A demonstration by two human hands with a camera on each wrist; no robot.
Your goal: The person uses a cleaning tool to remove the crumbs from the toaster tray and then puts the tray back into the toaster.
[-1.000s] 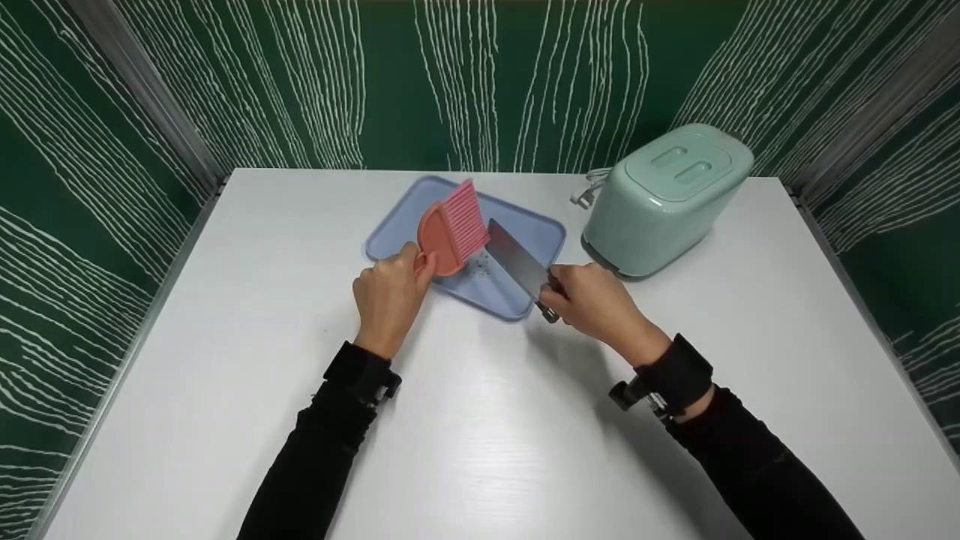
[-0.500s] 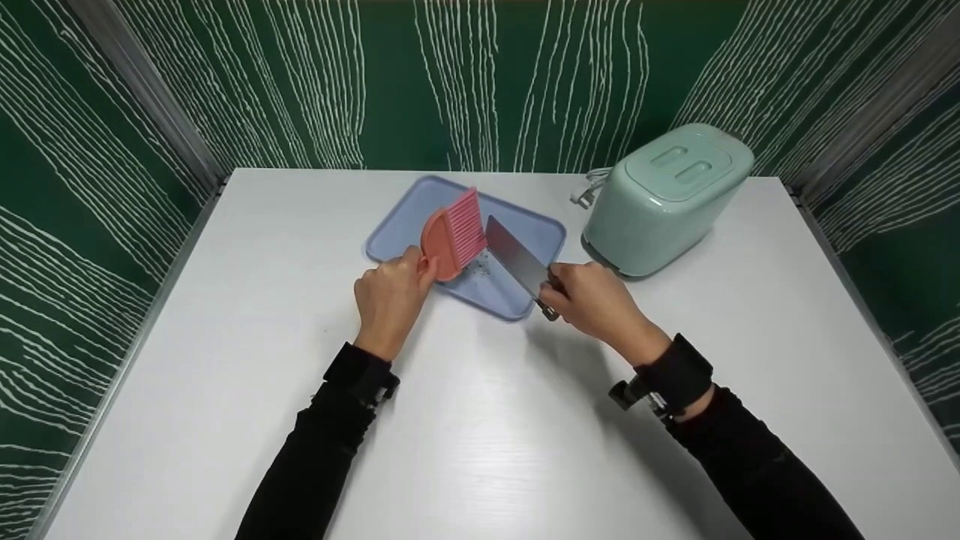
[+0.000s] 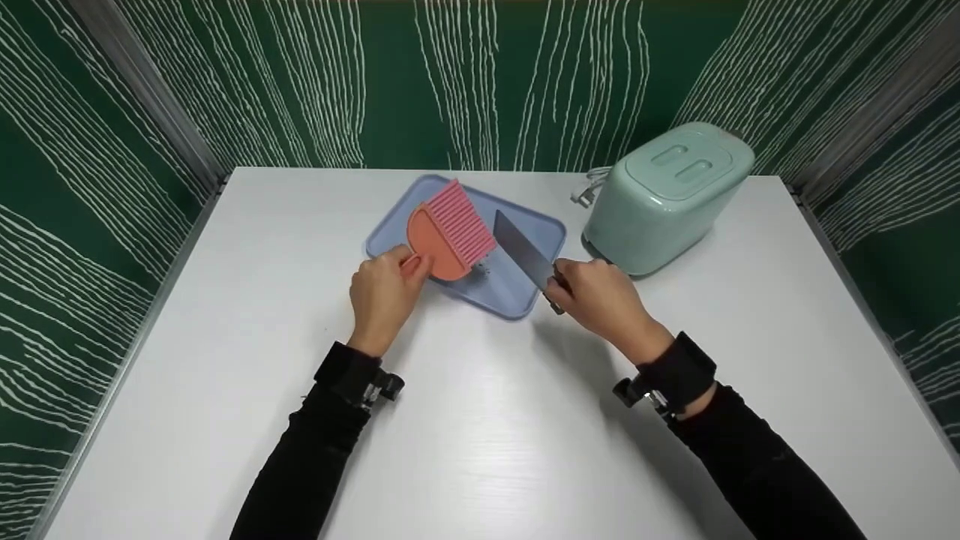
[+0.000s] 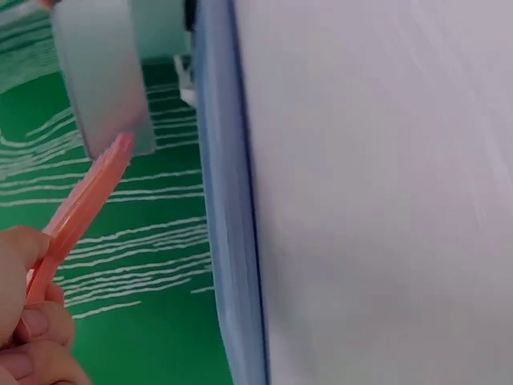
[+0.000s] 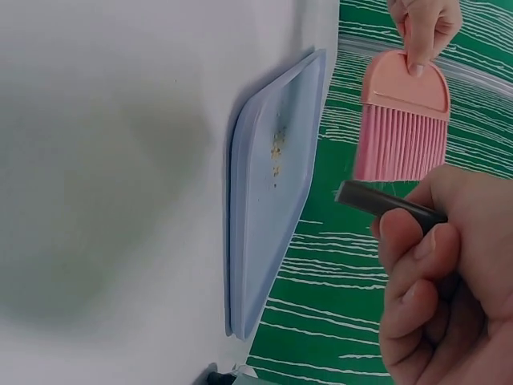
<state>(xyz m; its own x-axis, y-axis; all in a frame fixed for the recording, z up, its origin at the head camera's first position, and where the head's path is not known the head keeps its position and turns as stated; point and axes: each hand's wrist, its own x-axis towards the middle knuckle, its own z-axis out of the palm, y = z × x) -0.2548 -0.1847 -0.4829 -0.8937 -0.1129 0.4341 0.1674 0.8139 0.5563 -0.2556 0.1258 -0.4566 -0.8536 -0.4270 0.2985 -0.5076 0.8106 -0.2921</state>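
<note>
My left hand point(image 3: 385, 300) pinches the short handle of a small coral hand brush point(image 3: 439, 244) with ridged pink bristles. The bristle end reaches right up to the blade of a kitchen knife point(image 3: 523, 251), whose handle my right hand point(image 3: 602, 300) grips. Both tools are over a blue rectangular tray point(image 3: 405, 210). Small crumbs point(image 5: 277, 152) lie on the tray in the right wrist view. There the knife's dark handle end point(image 5: 377, 199) sticks out of my curled fingers, and the blade is hidden. In the left wrist view, the brush point(image 4: 84, 204) overlaps the blade point(image 4: 104, 80).
A mint-green toaster point(image 3: 667, 206) stands right of the tray, its white plug and cord point(image 3: 585, 195) behind it. The white table point(image 3: 480, 435) backs onto a green wall point(image 3: 390, 82) with white lines.
The brush has dipped slightly, then turned so its broad face shows more to the head camera. The knife has shifted a little right and up.
</note>
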